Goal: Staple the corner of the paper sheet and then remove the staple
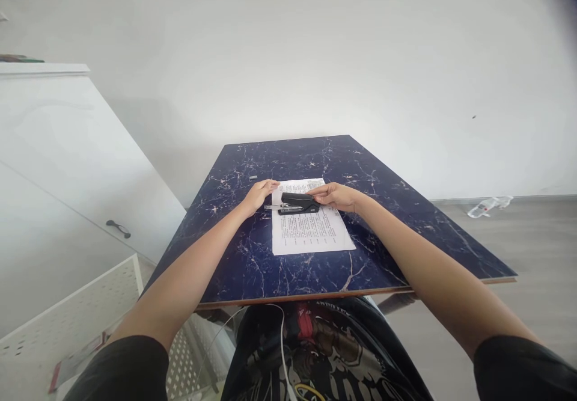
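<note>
A black stapler (300, 199) lies over the printed sheets (311, 235), its metal staple channel sticking out toward the left. My right hand (336, 196) has its fingers closed around the stapler's right end. At the upper left edge of the paper, my left hand (262, 195) rests with its fingers stretched out over the sheet's corner. The channel's tip is close to that palm; whether they touch is hard to tell. Just beyond my left hand, a small grey piece (253, 177) lies on the table, too small to name surely.
The dark blue marble-patterned table (252, 269) reaches toward the white wall. To the left stand a white cabinet (54, 148) with a black handle (118, 228) and a white perforated basket (81, 305). A clear plastic package (489, 207) lies on the floor at right. A white cable (283, 335) hangs before me.
</note>
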`<state>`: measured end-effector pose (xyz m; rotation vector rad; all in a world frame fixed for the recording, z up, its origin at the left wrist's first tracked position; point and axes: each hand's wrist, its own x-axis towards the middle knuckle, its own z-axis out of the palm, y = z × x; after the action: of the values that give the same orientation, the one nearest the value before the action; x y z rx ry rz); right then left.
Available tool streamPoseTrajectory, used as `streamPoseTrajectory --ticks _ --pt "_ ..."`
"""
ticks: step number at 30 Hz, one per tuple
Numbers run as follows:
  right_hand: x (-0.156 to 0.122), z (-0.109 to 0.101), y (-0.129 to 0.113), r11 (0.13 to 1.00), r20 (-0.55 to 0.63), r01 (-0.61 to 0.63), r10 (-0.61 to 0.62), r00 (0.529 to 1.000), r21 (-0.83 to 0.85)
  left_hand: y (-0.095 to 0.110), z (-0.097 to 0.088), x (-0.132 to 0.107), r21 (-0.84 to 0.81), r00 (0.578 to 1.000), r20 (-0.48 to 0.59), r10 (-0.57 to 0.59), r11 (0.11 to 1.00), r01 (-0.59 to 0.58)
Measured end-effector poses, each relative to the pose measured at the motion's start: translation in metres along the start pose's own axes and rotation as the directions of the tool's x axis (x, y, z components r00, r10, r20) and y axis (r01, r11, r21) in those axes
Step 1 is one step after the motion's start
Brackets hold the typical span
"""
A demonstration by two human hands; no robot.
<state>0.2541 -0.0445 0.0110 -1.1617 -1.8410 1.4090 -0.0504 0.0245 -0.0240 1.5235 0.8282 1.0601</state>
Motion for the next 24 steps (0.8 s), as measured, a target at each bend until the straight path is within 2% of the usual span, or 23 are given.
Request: streamPoseTrajectory --ticks 3,7,11,13,15,17,18,20,22,24 --pt "-0.005 0.002 -0.005 0.995 0.001 0.054 -0.054 0.999 -0.081 0.001 0.000 0.000 -0.013 1.000 -0.003 -0.001 1.000 0.000" --pt "-0.008 0.017 -0.015 0.924 -0.004 0.173 -0.185 0.983 -0.341 0.002 0.001 -0.001 -0.018 1.000 -0.010 -0.002 1.000 0.002" --pt "-0.002 0.035 -0.018 0.825 -0.125 0.190 -0.298 0.946 -0.532 0.009 0.004 -0.004 -0.008 0.999 -0.039 0.013 1.000 -0.013" --pt "-0.001 0.039 -0.018 0.795 -0.218 0.203 -0.385 0.897 -0.571 0.015 0.007 -0.007 -0.041 0.996 -0.090 0.017 0.999 -0.020" --pt "-0.004 0.040 -0.018 0.740 -0.295 0.224 -0.499 0.815 -0.634 0.022 0.009 -0.009 -0.127 0.991 -0.134 -0.002 0.992 -0.015" --pt "-0.009 0.038 -0.019 0.665 -0.308 0.241 -0.596 0.741 -0.707 0.028 0.012 -0.012 -0.240 0.991 -0.126 -0.047 0.971 0.016" --pt "-0.011 0.037 -0.020 0.627 -0.287 0.253 -0.628 0.723 -0.737 0.030 0.013 -0.013 -0.288 0.993 -0.095 -0.076 0.956 0.046" --pt "-0.015 0.036 -0.023 0.567 -0.218 0.282 -0.657 0.722 -0.774 0.032 0.016 -0.015 -0.340 0.991 -0.009 -0.130 0.933 0.119" --pt "-0.017 0.036 -0.026 0.528 -0.143 0.308 -0.650 0.747 -0.792 0.032 0.019 -0.016 -0.335 0.984 0.064 -0.165 0.925 0.176" --pt "-0.018 0.038 -0.028 0.504 -0.087 0.317 -0.626 0.775 -0.803 0.030 0.021 -0.016 -0.316 0.981 0.091 -0.171 0.929 0.192"
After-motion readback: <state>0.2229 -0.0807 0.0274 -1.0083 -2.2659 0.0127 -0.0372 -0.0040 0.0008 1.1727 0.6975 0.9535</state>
